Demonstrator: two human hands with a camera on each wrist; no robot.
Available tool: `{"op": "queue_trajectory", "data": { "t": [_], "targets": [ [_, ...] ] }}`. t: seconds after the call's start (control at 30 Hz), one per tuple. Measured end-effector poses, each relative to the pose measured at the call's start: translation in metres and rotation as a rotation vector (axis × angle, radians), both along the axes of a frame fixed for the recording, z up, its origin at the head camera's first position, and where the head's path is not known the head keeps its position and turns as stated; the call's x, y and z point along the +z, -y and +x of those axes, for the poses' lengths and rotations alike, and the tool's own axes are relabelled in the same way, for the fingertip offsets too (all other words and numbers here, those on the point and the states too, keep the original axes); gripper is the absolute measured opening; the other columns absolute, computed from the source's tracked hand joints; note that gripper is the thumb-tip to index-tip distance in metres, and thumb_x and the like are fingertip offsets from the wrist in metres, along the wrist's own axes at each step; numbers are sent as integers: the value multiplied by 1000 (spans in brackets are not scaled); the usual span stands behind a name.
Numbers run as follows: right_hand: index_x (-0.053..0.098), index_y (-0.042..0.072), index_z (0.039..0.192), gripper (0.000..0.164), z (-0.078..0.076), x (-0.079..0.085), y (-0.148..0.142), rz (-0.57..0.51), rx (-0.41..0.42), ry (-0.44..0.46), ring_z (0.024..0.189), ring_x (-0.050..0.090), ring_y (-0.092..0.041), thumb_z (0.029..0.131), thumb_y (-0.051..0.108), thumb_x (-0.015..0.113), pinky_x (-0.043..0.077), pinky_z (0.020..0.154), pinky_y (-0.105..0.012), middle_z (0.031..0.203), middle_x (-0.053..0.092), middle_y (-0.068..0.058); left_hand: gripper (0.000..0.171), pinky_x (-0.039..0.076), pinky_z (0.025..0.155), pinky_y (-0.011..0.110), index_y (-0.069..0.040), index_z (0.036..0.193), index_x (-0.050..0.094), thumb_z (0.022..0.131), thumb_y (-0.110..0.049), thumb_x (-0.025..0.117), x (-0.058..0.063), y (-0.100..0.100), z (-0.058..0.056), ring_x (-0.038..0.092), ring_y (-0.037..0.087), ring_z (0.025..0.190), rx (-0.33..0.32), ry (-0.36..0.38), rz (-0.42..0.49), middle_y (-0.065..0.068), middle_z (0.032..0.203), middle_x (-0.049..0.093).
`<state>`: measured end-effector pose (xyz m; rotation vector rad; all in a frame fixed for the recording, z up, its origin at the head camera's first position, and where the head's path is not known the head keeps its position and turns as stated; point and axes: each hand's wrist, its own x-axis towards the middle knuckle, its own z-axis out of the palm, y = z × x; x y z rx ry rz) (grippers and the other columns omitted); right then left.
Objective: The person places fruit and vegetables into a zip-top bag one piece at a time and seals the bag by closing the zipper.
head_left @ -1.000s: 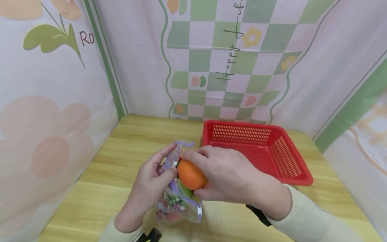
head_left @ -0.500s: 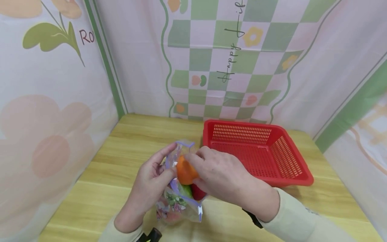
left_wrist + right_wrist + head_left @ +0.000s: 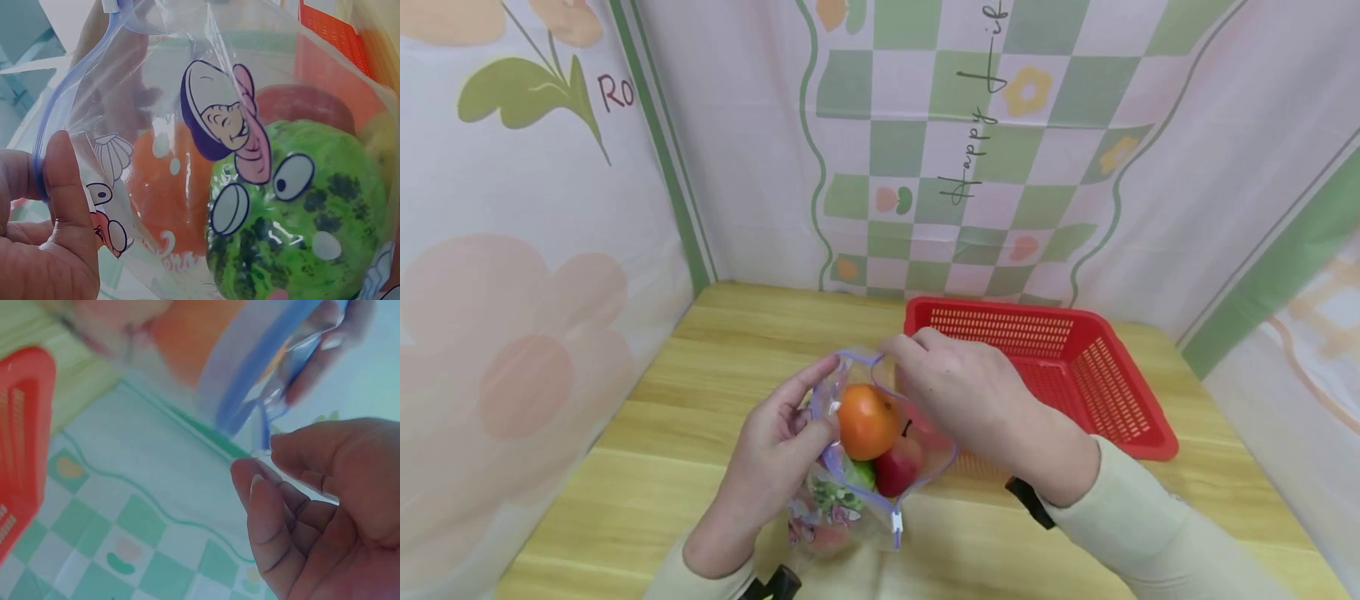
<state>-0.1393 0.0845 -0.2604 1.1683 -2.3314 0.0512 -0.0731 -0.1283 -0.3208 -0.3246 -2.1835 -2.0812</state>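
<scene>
A clear zip bag [image 3: 868, 525] with a purple zip edge and cartoon prints stands on the table, its mouth open. My left hand [image 3: 767, 467] holds its near-left rim between thumb and fingers. Inside sits an orange [image 3: 867, 423], beside a red fruit with a dark stem [image 3: 898, 465]. Lower down is a round green fruit with dark blotches [image 3: 294, 237], in front of a reddish one. My right hand [image 3: 973, 400] is at the far rim, thumb and fingers around the zip's end corner in the right wrist view. That contact is slightly blurred.
A red plastic basket [image 3: 1138, 400] with slotted walls stands behind and right of the bag, partly covered by my right hand. The wooden table [image 3: 685, 400] meets printed cloth hangings [image 3: 752, 167] at the back and sides.
My right hand has let go of the orange, which now rests in the bag. The hand has risen to the far rim, and the mouth is wider. The left hand has stayed put.
</scene>
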Motion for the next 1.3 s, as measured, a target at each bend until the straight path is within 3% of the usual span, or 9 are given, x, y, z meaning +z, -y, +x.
{"op": "queue_trajectory", "data": {
  "t": [0.27, 0.57, 0.7, 0.8, 0.93, 1.0, 1.1, 1.17, 1.3],
  "targets": [
    [65, 20, 109, 31, -21, -2, 6, 73, -25, 25, 50, 45, -10, 80, 8, 64, 39, 38, -22, 70, 57, 5, 57, 31, 32, 23, -25, 140, 49, 89, -1, 59, 0, -1, 1, 37, 12, 40, -10, 12, -19, 4, 53, 43],
    [64, 21, 79, 21, -28, -4, 9, 56, 11, -63, 46, 38, -8, 77, 1, 57, 37, 36, -22, 55, 39, 9, 59, 34, 35, 22, -18, 143, 47, 88, -1, 62, -2, -2, 3, 38, 9, 46, 4, -173, -110, 2, 59, 42],
    [66, 21, 77, 24, -28, -3, 9, 57, 14, -44, 46, 38, -7, 77, -1, 58, 39, 37, -22, 55, 41, 10, 58, 43, 40, 23, -13, 144, 45, 89, -5, 65, -4, -5, 8, 48, 10, 53, 19, -236, -156, 4, 104, 61],
    [67, 21, 77, 22, -28, -3, 9, 66, 9, -51, 46, 39, -7, 78, 0, 60, 41, 38, -22, 55, 43, 10, 60, 51, 50, 24, -15, 145, 43, 90, -15, 68, -4, -7, 15, 58, 11, 65, 42, -206, -190, 0, 147, 40],
    [65, 21, 73, 19, -29, -4, 10, 67, -3, -71, 45, 37, -7, 78, 4, 58, 39, 36, -22, 53, 39, 9, 67, 54, 59, 22, -22, 146, 41, 87, -30, 72, -6, -10, 30, 59, 7, 78, 126, -215, -294, -3, 149, 32],
    [61, 21, 69, 19, -29, -4, 11, 63, -8, -85, 44, 35, -8, 77, 5, 56, 36, 35, -22, 52, 36, 8, 65, 51, 58, 16, -21, 142, 47, 84, -36, 73, -8, -12, 37, 55, 3, 74, 186, -331, -392, -1, 135, 41],
    [56, 21, 64, 20, -29, -4, 11, 53, -13, -102, 44, 34, -9, 77, 6, 54, 33, 34, -24, 52, 33, 8, 57, 43, 55, 9, -17, 132, 57, 84, -44, 71, -11, -16, 46, 47, -2, 65, 215, -595, -563, 0, 107, 48],
    [54, 21, 63, 20, -29, -5, 12, 50, -17, -107, 43, 33, -9, 77, 6, 53, 33, 34, -24, 51, 32, 8, 53, 34, 53, 6, -19, 128, 61, 85, -51, 67, -13, -20, 49, 44, -3, 63, 182, -740, -694, -4, 92, 48],
    [53, 20, 63, 19, -30, -6, 12, 49, -25, -97, 43, 34, -9, 76, 7, 54, 34, 34, -24, 51, 33, 7, 50, 31, 54, 7, -28, 127, 62, 85, -54, 66, -19, -30, 53, 46, -1, 68, 95, -864, -868, -11, 85, 50]
  ]
}}
